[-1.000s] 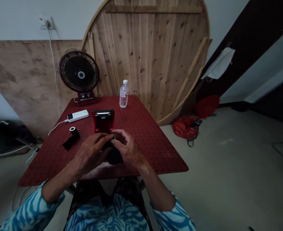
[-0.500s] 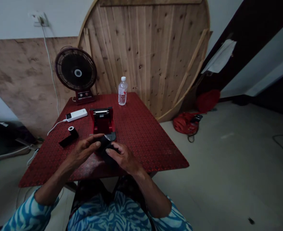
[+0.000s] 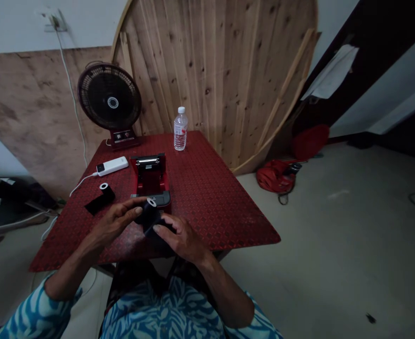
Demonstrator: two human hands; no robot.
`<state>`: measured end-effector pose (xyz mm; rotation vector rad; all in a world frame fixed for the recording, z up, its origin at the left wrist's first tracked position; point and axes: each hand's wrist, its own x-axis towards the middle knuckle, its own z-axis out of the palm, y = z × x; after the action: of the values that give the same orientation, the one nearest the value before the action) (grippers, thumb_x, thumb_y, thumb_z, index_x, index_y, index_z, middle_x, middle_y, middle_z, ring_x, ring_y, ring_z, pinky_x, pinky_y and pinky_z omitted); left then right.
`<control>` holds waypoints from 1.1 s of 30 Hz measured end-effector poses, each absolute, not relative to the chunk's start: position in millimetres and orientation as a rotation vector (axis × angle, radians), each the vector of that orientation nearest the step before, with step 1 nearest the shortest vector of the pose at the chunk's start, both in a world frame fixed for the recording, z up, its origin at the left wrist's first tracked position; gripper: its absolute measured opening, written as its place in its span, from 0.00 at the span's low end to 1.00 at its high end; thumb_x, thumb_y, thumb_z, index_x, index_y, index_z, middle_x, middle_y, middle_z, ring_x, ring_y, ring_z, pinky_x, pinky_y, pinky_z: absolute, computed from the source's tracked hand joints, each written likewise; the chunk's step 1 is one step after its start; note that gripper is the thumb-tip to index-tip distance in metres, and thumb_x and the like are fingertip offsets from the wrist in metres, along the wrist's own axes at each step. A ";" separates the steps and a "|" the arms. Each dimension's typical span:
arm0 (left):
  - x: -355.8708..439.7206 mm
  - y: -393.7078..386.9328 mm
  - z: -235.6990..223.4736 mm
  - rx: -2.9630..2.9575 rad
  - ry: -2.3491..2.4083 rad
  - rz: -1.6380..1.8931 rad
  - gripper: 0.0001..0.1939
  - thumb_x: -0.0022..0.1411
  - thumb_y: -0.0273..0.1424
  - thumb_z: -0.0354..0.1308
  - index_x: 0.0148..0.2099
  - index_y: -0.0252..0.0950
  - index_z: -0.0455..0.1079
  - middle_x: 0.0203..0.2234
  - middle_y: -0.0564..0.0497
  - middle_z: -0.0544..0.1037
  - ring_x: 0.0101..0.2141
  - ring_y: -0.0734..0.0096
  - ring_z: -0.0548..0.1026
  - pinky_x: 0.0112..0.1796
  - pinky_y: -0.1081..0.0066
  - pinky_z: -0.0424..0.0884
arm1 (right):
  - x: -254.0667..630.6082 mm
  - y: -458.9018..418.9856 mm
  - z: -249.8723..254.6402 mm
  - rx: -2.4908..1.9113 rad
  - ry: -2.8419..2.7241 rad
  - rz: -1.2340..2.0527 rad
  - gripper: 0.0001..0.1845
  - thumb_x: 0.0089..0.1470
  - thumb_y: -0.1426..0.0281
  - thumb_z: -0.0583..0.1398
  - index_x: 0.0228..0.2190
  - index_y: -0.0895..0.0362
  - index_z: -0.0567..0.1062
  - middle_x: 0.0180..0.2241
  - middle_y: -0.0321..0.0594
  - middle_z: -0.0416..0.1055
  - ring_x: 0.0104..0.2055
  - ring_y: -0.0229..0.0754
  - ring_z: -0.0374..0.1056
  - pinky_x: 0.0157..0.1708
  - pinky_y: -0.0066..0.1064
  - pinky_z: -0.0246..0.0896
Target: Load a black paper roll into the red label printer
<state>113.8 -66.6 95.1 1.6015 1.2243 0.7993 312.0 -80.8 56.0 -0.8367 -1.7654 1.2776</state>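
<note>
Both of my hands hold a black roll with a pale core [image 3: 150, 213] just above the near edge of the red table [image 3: 207, 197]. My left hand [image 3: 114, 221] pinches the roll from the left with thumb and fingers. My right hand [image 3: 179, 238] grips its lower right end, fingers curled. Right behind the roll stands a small red device with its lid open [image 3: 151, 176]. A second black roll [image 3: 99, 197], partly unwound, lies on the table to the left.
A white power bank with a cable [image 3: 112, 165], a desk fan [image 3: 109, 101] and a water bottle [image 3: 180, 128] stand farther back on the table. A round wooden board leans on the wall. A red bag [image 3: 274, 178] lies on the floor at the right.
The roll has come out from under my fingers and tilted up, its pale core now showing. My hands have spread slightly apart. The view has shifted a little.
</note>
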 end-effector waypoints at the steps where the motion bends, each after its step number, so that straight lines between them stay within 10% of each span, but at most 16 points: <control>1: 112.5 -64.7 97.2 1.614 1.235 0.812 0.27 0.56 0.47 0.56 0.53 0.36 0.71 0.42 0.45 0.79 0.43 0.57 0.75 0.43 0.63 0.71 | 312.7 -80.5 56.2 -0.826 -1.749 1.303 0.11 0.58 0.67 0.54 0.35 0.56 0.76 0.34 0.35 0.75 0.37 0.38 0.69 0.38 0.27 0.62; 16: 121.9 32.2 108.1 2.345 1.430 0.177 0.22 0.62 0.34 0.46 0.56 0.36 0.66 0.44 0.45 0.78 0.41 0.60 0.76 0.41 0.67 0.69 | 374.5 -56.9 -30.0 -1.236 -1.426 0.882 0.14 0.54 0.62 0.54 0.37 0.54 0.75 0.35 0.41 0.77 0.35 0.43 0.73 0.38 0.35 0.68; 33: 138.0 76.3 86.4 2.422 1.297 -0.129 0.11 0.52 0.26 0.54 0.36 0.40 0.77 0.32 0.51 0.81 0.33 0.65 0.77 0.34 0.74 0.67 | 372.9 -60.5 -42.3 -1.198 -1.466 0.751 0.12 0.56 0.66 0.53 0.37 0.54 0.75 0.33 0.39 0.77 0.36 0.42 0.72 0.38 0.32 0.67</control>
<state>138.0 76.3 86.4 2.4216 1.2968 -0.1290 372.9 -60.5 -42.3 -1.1983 -1.4665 0.7510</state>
